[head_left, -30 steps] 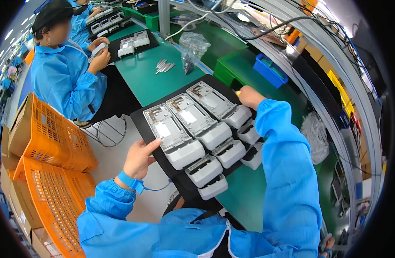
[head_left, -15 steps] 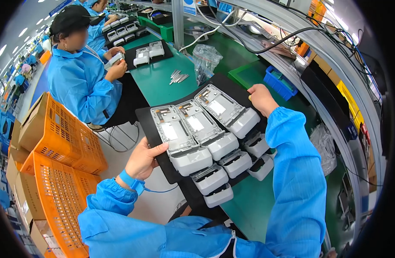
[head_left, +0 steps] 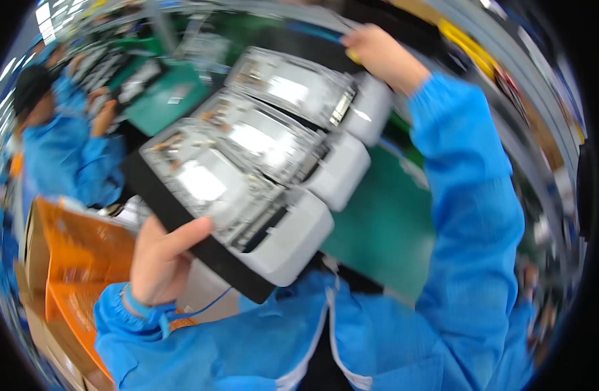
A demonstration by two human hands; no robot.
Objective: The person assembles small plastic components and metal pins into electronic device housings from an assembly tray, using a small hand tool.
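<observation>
A flat black board [head_left: 237, 274] is held up in front of me, tilted, with three grey-white device housings on it in a row. The nearest housing [head_left: 293, 238], the middle one [head_left: 342, 163] and the far one [head_left: 371, 107] have their open inner sides up, each with a pale rectangle inside and a thick rounded end. My left hand [head_left: 159, 260] grips the board's near left edge, thumb on top, other fingers partly hidden. At the far right corner, my right hand [head_left: 381, 55] is closed on the board, with something yellow at a finger. A blue band circles my left wrist.
A green work table [head_left: 384, 208] lies below and right of the board. Orange crates [head_left: 84, 254] and cardboard boxes stand at the left. Another person [head_left: 71, 143] in blue sits at the far left. A metal shelf frame curves along the right. Motion blurs much of this.
The board with its three housings has risen off the housings beneath it and come nearer, turning clockwise. Both hands moved with it. The view has swung, putting the other person further left.
</observation>
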